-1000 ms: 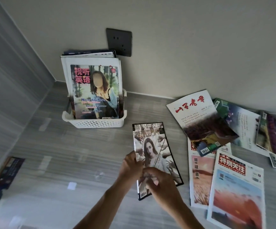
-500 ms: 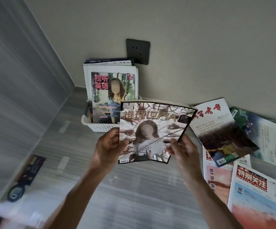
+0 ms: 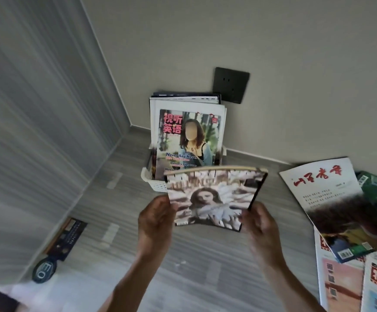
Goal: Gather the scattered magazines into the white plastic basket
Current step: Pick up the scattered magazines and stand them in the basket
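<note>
From the head camera, both hands hold one magazine [image 3: 214, 199] in the air just in front of the white plastic basket [image 3: 155, 184], its top edge level with the basket's front rim and hiding part of it. The left hand [image 3: 156, 219] is closed over the magazine's lower left edge, thumb on the cover; the right hand [image 3: 259, 224] pinches the lower right corner beside the dark spine. The basket stands on the grey floor [image 3: 120, 221] against the wall, below a dark wall socket [image 3: 231, 85], and already carries several upright magazines, the front one with red Chinese lettering [image 3: 187, 140]. To the right of the basket more magazines lie loose and overlapping on the floor, the nearest a white one with red brush characters [image 3: 327, 199]. The held magazine looks light and floppy: its cover bows between the two grips, so it will likely sag if taken by one corner. Holding both side edges near the spine, and sliding it in bottom edge first in front of the standing ones, seems the safest way; the glossy cover may slip.
</note>
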The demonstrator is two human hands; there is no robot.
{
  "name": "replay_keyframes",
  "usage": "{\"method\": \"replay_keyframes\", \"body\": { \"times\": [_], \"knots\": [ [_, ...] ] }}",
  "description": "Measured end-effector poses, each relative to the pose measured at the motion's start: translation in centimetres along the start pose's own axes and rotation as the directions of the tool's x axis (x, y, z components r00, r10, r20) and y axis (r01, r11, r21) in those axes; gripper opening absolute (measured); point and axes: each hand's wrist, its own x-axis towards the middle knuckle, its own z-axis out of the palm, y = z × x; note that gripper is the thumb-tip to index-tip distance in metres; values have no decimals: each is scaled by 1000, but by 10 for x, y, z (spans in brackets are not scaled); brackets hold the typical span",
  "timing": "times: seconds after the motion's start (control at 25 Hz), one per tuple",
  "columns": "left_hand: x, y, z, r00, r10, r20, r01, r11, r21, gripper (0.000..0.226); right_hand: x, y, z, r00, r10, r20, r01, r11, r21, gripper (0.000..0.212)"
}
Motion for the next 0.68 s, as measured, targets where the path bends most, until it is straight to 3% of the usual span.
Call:
{"method": "replay_keyframes", "body": {
  "times": [0.12, 0.2, 0.32, 0.52, 0.68],
  "knots": [
    [58, 49, -6, 996, 78, -47, -85, 981, -177, 11, 52, -58, 24, 992, -91, -90, 97, 993, 68, 6],
    [100, 80, -11, 991, 116, -73, -127, 976, -176, 12, 91, -90, 42, 989, -94, -115, 100, 994, 45, 3],
    [147, 93, -11, 992, 10, -128, -20, 997, -79, 14, 131, -109, 68, 991, 1, -135, 10, 996, 85, 19],
    [169, 61, -5, 971, -192, -145, 185, 981, -63, 18, 143, -82, 92, 978, 186, -95, -187, 982, 5, 35],
    [179, 33, -5, 947, -274, -168, 268, 962, -59, 21, 146, -58, 99, 980, 196, 32, -191, 975, -111, 40]
  ]
}}
